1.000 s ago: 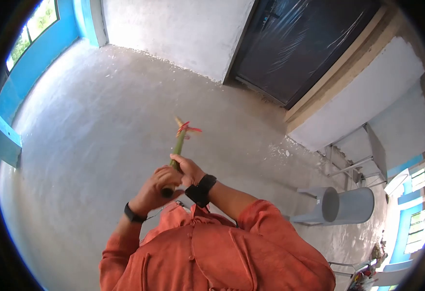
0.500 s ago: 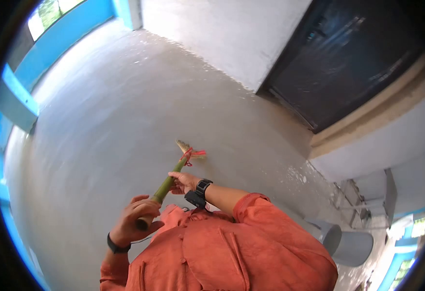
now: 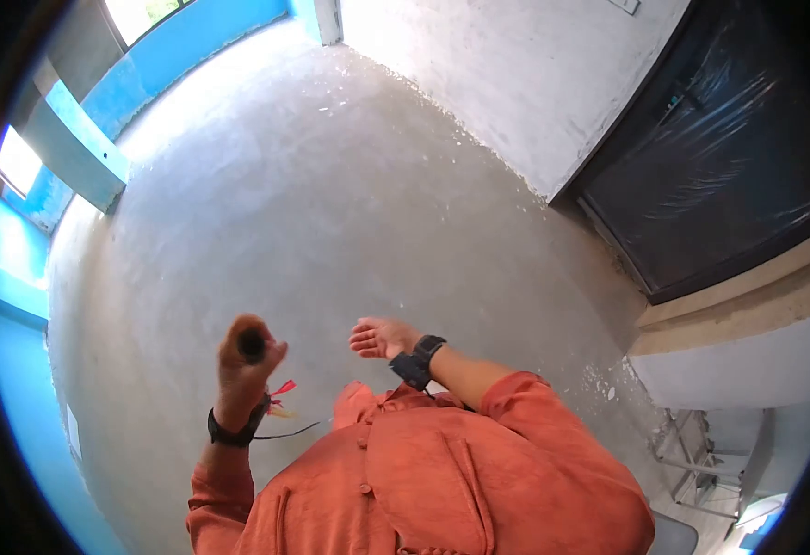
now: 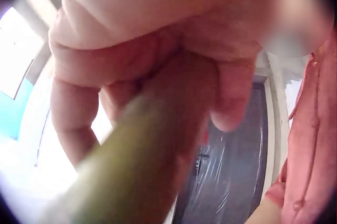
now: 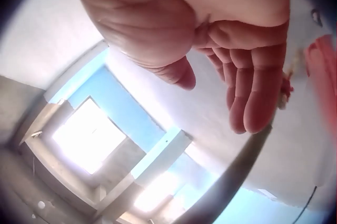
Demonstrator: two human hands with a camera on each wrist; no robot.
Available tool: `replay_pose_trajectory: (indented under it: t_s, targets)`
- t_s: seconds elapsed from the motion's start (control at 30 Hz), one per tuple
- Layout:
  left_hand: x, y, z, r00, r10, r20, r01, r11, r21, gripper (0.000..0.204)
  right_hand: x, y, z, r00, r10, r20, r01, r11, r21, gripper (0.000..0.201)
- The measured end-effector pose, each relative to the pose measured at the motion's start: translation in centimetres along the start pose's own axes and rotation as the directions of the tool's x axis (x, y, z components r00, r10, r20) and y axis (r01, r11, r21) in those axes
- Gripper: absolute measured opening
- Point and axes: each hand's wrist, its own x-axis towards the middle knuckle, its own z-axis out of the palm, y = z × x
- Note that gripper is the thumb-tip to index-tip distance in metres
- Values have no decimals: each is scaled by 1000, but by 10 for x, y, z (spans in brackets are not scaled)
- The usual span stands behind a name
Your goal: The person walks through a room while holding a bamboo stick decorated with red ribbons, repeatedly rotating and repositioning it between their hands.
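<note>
My left hand grips the top of a green bamboo-like pole, its dark round end facing up at the head camera. In the left wrist view the fingers and thumb curl round the green pole. Below the hand, a red strip tied near the pole's far end shows beside the wrist. My right hand is off the pole, palm turned sideways, with extended fingers. Behind those fingers the pole runs down across the right wrist view, with its red-tied end partly hidden.
Bare grey floor spreads ahead. A dark plastic-covered door stands at right beside a white wall. Blue-and-white wall ledges line the left. A metal-framed piece of furniture is at lower right.
My right hand has let go of the pole. The left hand has swung the pole left, from pointing ahead to pointing down. The view has turned, moving door and walls rightward.
</note>
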Motion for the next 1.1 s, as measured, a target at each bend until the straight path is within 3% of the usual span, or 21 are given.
replay_pose_trajectory:
  t_s: [0.03,0.07,0.17,0.23,0.27,0.37,0.4,0.47,0.53,0.57,0.63,0.67,0.73,0.83,0.87,0.93,0.97,1.0,1.07,1.1]
  targets:
    - [7,-8,0,989,123,-79,-113,986,121,20,-8,-11,-13,1000,5,2,-5,1000,-3,27]
    - [10,1,4,977,132,-165,-117,989,95,18,-15,-21,-25,1000,-18,-17,18,1000,-16,27]
    - [9,15,7,969,103,-226,-96,995,41,19,-33,-35,-40,999,0,-38,-3,998,-63,28]
    - [6,20,17,957,254,-140,-237,963,124,20,-36,-40,-46,999,40,-31,-43,993,-107,34]
    - [3,34,24,976,207,-61,-207,978,17,17,-37,-43,-44,998,58,-21,-60,991,-117,34]
    - [6,44,32,882,436,177,-422,900,-114,17,-38,-48,-33,990,135,28,-130,980,-149,38]
    - [16,51,34,777,552,303,-519,834,-187,18,-38,-50,-28,985,167,50,-160,980,-117,41]
    - [23,59,35,712,547,441,-472,837,-276,14,-37,-55,-19,976,208,66,-201,975,-94,44]
    - [47,85,57,352,623,699,-511,753,-414,11,-31,-63,-13,975,201,92,-209,974,88,41]
    - [55,84,59,323,581,747,-441,791,-425,10,-22,-66,-23,973,215,90,-221,972,76,41]
    - [64,72,61,367,553,748,-457,807,-374,11,-4,-76,-58,998,46,45,-54,975,217,38]
    - [69,63,63,398,525,752,-469,821,-325,12,-3,-88,-59,998,52,39,-59,977,206,38]
    - [81,40,69,443,552,707,-406,826,-390,15,-2,-117,-51,964,-39,-262,86,982,170,28]
    - [113,4,68,529,620,580,-361,783,-507,19,33,-146,-74,962,-137,-236,199,945,260,25]
    - [123,-10,70,534,628,566,-374,776,-509,19,42,-159,-72,962,-141,-234,198,950,242,25]
    - [137,-41,76,746,512,425,-213,789,-576,22,60,-178,-66,931,-150,-332,239,939,247,25]
    - [145,-55,75,799,390,458,-99,836,-540,23,72,-187,-65,927,-136,-351,227,945,234,27]
    - [152,-79,77,813,386,435,-101,831,-547,23,88,-192,-68,928,-124,-351,208,954,215,27]
    - [167,-125,79,790,175,587,94,913,-398,22,127,-197,-75,943,3,-332,29,995,93,29]
    - [169,-134,76,805,194,561,66,911,-408,23,144,-200,-71,944,23,-330,3,997,78,29]
